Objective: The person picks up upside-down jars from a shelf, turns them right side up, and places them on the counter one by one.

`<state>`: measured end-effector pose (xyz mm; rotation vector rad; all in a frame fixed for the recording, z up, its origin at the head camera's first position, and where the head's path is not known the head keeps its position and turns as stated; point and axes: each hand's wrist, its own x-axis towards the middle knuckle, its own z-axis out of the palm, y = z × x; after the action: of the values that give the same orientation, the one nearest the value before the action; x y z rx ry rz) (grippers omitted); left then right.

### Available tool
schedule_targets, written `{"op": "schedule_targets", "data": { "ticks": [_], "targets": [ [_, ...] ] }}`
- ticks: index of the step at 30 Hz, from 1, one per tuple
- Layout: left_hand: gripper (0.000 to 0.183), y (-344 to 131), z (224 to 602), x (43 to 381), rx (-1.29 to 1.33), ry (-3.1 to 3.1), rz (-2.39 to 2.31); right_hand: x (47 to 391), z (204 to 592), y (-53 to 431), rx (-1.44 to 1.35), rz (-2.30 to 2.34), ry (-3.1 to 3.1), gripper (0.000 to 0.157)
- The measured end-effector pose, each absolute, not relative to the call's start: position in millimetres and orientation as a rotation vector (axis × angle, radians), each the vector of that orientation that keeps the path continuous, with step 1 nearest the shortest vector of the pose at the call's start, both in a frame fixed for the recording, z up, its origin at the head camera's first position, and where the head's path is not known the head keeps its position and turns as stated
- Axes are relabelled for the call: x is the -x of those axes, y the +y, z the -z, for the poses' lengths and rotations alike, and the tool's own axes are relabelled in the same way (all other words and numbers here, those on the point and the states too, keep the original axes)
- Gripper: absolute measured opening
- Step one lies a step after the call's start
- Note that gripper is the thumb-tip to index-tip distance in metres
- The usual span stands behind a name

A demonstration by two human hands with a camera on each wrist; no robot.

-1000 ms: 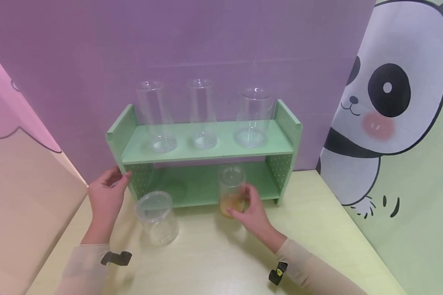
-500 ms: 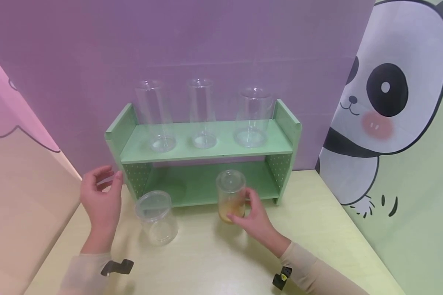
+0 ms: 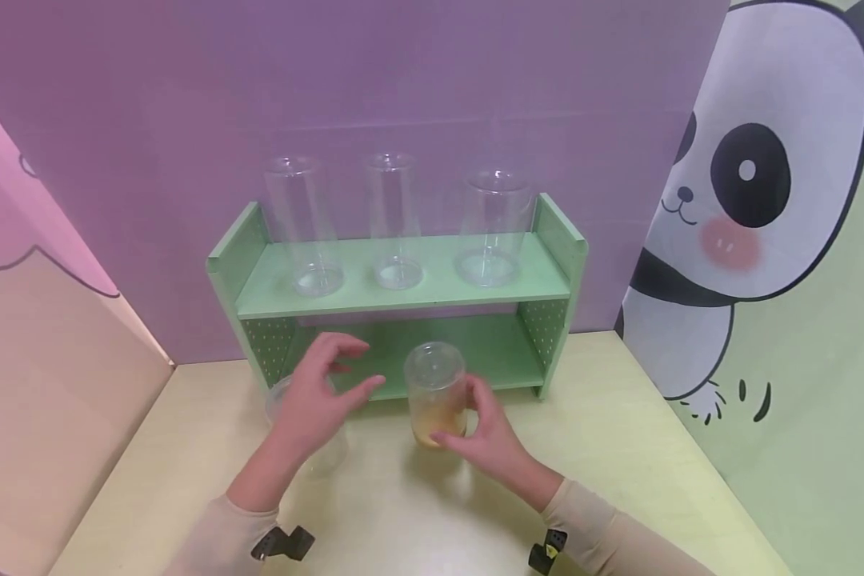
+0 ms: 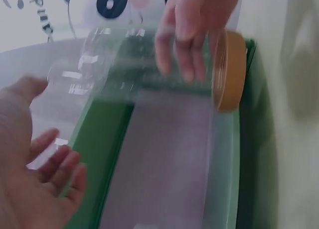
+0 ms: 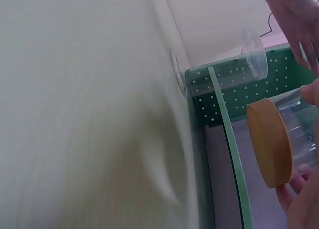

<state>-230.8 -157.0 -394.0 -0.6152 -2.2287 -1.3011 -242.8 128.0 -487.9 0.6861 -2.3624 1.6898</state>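
Observation:
My right hand (image 3: 497,440) grips a clear jar (image 3: 432,380), turned upside down with its orange lid (image 5: 269,142) at the bottom, above the table in front of the shelf. Thumb and fingers lie on opposite sides of it, low down by the lid. To its left, my left hand (image 3: 317,404) has its thumb and fingers spread apart and touches nothing; a gap separates it from the held jar. A second clear jar (image 3: 334,452) stands on the table behind the left hand and is mostly hidden in the head view.
A green two-tier shelf (image 3: 403,300) stands against the purple wall. Its upper board bears a tall clear jar (image 3: 306,232), a narrower clear jar (image 3: 394,224) and a wider clear jar (image 3: 493,232). The pale tabletop (image 3: 605,448) extends to both sides and in front.
My left hand has let go of the shelf's left side and moved right, in front of the standing jar. My right hand has brought the lidded jar slightly left and nearer.

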Motion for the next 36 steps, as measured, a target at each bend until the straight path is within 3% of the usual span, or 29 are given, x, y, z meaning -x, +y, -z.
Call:
{"op": "schedule_targets", "data": {
  "ticks": [5,9,21,36],
  "targets": [
    [0.087,-128.7,395.2,229.1,0.694,-2.483,1.307,240.5,488.7,124.7,-0.778,-1.673,-2.362,0.089],
    [0.097,-112.7,395.4,226.9,0.719,-2.546,1.309,239.4,489.7,122.6,-0.837,-1.654,-2.347,0.087],
    [0.08,-105.4,392.0,228.5,0.681,-2.427,1.349,237.0,489.5,122.7,-0.872,-1.721,-2.358,0.088],
    [0.062,-138.2,393.7,226.2,0.631,-2.284,1.682,237.6,474.0,134.1,-0.852,-1.709,-2.415,0.088]
  ]
}}
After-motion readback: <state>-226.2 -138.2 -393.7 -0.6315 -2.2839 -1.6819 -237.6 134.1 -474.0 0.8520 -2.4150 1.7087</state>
